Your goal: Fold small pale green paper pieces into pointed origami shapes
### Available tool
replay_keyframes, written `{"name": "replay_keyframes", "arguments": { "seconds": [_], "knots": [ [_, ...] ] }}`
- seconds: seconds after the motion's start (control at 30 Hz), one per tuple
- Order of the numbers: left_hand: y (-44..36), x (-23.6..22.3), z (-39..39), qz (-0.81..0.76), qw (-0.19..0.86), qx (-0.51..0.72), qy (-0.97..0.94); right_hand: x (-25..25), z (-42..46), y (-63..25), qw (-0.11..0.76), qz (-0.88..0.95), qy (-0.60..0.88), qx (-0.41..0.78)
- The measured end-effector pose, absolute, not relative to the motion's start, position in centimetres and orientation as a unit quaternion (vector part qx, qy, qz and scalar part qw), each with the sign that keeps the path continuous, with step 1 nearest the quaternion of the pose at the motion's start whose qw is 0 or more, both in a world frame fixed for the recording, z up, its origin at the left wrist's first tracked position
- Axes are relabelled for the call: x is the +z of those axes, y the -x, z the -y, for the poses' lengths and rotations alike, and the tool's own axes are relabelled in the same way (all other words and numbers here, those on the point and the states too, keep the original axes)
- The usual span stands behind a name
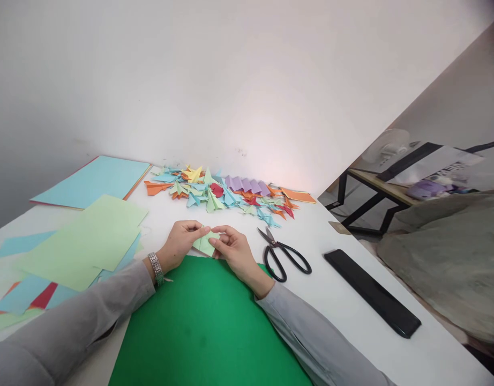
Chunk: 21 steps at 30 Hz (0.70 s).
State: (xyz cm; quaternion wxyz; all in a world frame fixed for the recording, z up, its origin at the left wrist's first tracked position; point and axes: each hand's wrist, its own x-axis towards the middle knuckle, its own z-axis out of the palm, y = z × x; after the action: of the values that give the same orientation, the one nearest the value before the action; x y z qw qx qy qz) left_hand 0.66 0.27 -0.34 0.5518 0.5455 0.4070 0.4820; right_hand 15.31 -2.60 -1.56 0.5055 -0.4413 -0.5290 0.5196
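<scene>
A small folded piece of light green paper (204, 245) is pinched between both hands, just above the far edge of a dark green sheet (207, 327). My left hand (180, 244) grips its left side with thumb and fingers closed. On the right side, my right hand (234, 251) presses the paper between thumb and forefinger. A crease runs across the paper; its underside is hidden. Black-handled scissors (277, 249) lie on the table to the right of my right hand, with blades partly apart.
Behind the hands lies a pile of folded paper shapes (215, 201) in several colours. Light green sheets (86, 241) and loose scraps spread at the left, near a stack topped with a blue sheet (94, 179). A long black object (371, 292) rests at the right; the wall (231, 80) stands behind.
</scene>
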Motion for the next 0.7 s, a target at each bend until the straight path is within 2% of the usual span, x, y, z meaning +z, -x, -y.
{"name": "replay_keyframes", "arguments": {
  "seconds": [0.7],
  "knots": [
    [-0.73, -0.15, -0.11, -0.399, 0.539, 0.486, -0.561, -1.94, 2.27, -15.38, 0.462, 0.569, 0.459, 0.502]
  ]
}}
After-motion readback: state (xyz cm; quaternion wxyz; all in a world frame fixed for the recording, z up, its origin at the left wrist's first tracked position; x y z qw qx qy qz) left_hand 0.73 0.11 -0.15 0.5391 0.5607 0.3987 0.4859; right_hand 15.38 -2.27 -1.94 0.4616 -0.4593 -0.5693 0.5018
